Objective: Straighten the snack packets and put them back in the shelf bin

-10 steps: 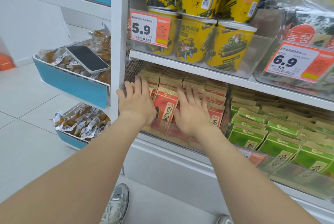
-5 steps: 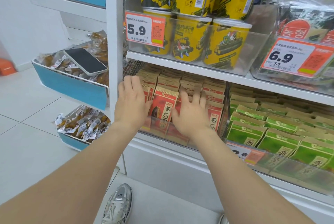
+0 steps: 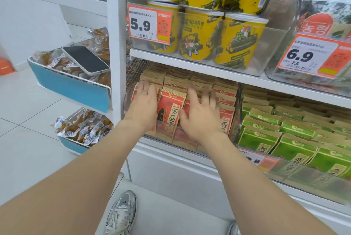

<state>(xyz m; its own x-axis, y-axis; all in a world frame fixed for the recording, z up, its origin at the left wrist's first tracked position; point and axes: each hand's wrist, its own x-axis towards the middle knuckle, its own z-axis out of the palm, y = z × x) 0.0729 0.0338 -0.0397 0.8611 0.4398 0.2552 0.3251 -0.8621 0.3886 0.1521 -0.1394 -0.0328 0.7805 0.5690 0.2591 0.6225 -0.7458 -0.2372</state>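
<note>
both hands have slid apart since a second ago, uncovering one red packet [image 3: 171,109] that stands upright in the clear bin [image 3: 191,140]. left hand [image 3: 142,106] lies flat just left of it, fingers together; right hand [image 3: 201,113] just right, fingers spread, thumb nearest the packet's edge.

Bright even store light, soft shadows, blurred fingers, wide-angle edge bending

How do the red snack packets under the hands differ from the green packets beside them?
The red kraft-paper snack packets have both hands on them, the left hand and the right hand; the green kraft-paper packets are untouched. Red fills the left clear bin, green the right. Both stand in rows with brown tops.
</note>
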